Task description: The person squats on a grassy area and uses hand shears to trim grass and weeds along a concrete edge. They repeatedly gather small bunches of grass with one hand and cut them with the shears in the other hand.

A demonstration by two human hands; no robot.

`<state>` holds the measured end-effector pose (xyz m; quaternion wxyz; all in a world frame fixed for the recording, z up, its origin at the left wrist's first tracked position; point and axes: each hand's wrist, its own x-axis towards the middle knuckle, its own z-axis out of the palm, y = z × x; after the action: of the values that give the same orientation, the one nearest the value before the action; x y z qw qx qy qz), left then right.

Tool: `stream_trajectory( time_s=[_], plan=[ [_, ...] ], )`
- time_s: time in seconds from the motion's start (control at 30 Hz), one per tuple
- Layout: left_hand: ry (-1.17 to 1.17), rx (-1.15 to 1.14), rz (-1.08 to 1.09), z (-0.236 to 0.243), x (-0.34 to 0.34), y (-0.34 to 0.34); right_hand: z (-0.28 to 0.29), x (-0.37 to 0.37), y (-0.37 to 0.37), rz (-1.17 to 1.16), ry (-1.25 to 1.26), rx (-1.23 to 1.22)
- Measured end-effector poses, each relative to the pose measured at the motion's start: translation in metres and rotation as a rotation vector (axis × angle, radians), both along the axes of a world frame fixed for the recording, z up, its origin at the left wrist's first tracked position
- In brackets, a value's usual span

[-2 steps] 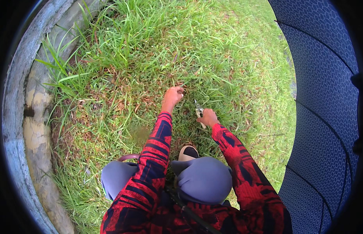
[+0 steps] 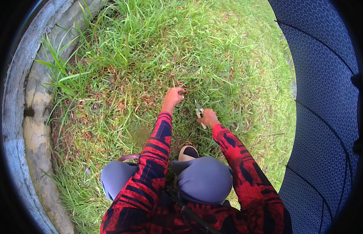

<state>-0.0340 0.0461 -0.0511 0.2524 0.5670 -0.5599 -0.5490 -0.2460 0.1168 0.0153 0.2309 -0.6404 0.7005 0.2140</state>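
Note:
My left hand [image 2: 173, 98] is low over the grass [image 2: 150, 70], its fingers bent in toward the thumb among the blades. What lies between the fingertips, if anything, is too small to make out. To its right, my right hand [image 2: 208, 117] is wrapped round the pale handles of a pair of pruning shears [image 2: 199, 113]. The metal tip of the shears points up and slightly left, just above the grass and a short way from my left hand. Short cut stems and green leaves surround both hands.
A curved concrete edge [image 2: 37, 144] runs down the left side. On the right hangs a dark blue patterned umbrella [image 2: 318, 109]. My shoe [image 2: 188, 153] and bent knee [image 2: 205, 180] are close below my hands. Taller grass [image 2: 126, 31] grows at the far left.
The fingers of my left hand have shifted slightly forward and to the right. My right hand and the shears look almost still.

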Motion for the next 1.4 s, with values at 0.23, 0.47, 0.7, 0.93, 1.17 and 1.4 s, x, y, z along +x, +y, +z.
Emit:
stream_trajectory(
  time_s=[0.23, 0.47, 0.7, 0.93, 1.17, 1.4],
  plan=[
    [-0.267, -0.18, -0.309, 0.011, -0.035, 0.037, -0.002, -0.025, 0.013, -0.009, -0.051, -0.077],
    [-0.25, -0.247, -0.05, -0.015, -0.049, 0.052, 0.001, -0.004, -0.014, -0.033, -0.03, -0.083],
    [0.068, -0.257, 0.382, -0.051, -0.04, 0.029, -0.004, -0.003, -0.022, 0.035, -0.044, -0.092],
    [0.572, 0.128, 0.839, -0.024, -0.031, 0.011, 0.004, -0.043, 0.007, 0.128, 0.0, -0.057],
    [0.624, -0.051, 1.064, -0.001, -0.023, -0.006, 0.009, -0.025, 0.009, 0.181, 0.119, -0.06],
    [0.591, -0.036, 1.163, 0.004, -0.009, -0.005, -0.009, 0.004, -0.01, 0.204, 0.014, -0.088]
  ],
)
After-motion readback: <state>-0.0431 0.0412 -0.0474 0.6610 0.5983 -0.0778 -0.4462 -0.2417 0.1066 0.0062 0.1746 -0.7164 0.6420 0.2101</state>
